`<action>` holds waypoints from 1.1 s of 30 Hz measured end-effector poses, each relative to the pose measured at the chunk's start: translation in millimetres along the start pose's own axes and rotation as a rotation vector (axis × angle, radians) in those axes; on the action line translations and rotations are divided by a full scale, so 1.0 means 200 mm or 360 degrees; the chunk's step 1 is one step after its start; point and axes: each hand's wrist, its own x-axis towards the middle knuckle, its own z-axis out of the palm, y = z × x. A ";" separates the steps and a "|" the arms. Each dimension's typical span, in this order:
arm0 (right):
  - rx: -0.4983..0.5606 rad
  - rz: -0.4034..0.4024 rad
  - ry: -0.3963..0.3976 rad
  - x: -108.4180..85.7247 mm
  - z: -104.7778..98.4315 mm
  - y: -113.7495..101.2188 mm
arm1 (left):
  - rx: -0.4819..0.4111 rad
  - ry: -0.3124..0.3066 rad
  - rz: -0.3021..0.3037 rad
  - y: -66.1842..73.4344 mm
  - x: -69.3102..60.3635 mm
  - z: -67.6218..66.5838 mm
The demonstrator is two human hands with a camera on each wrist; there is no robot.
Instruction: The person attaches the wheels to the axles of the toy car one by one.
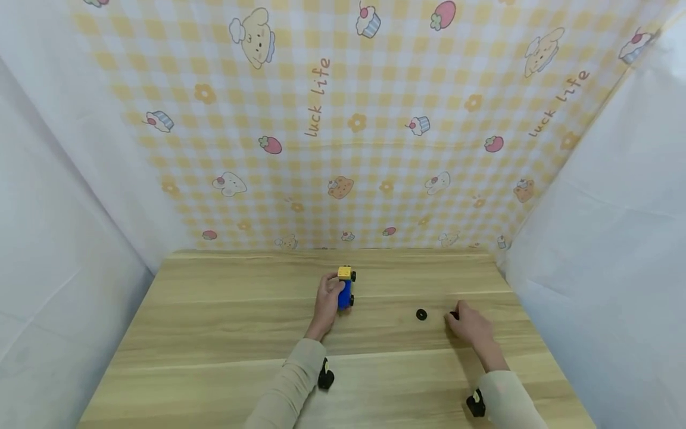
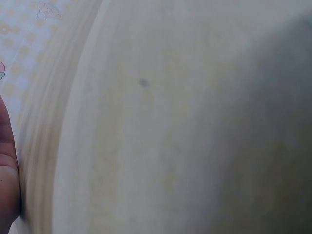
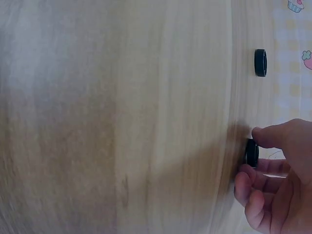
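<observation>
My left hand (image 1: 326,302) grips a toy car (image 1: 345,292) with a blue body, a yellow block at its far end and black wheels on its right side. Its thumb lies over the top of the car. In the left wrist view only the edge of that hand (image 2: 7,180) shows, and the car is out of sight. Over on the right, my right hand (image 3: 280,180) pinches a small black tire (image 3: 252,153) between thumb and fingers, at the tabletop. A second black tire (image 1: 421,314) lies flat on the table, left of the right hand.
The wooden tabletop (image 1: 225,310) stretches under both arms. Behind it hangs a yellow checked cloth (image 1: 343,155) with printed cartoons. White sheets (image 1: 595,232) close off both sides. A black wrist camera (image 1: 325,376) sits at the left cuff.
</observation>
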 end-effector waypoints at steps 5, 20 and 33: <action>0.0001 0.0012 0.0005 0.00 0.03 0.01 | 0.0021 -0.0034 -0.0011 0.00 0.00 0.00; 0.0705 -0.0096 0.0277 0.04 0.02 -0.20 | -0.0153 -0.0104 0.0004 0.01 -0.01 0.01; 0.1118 -0.0331 0.0040 0.04 0.11 -0.47 | -0.0082 -0.0150 0.0048 0.02 -0.02 -0.02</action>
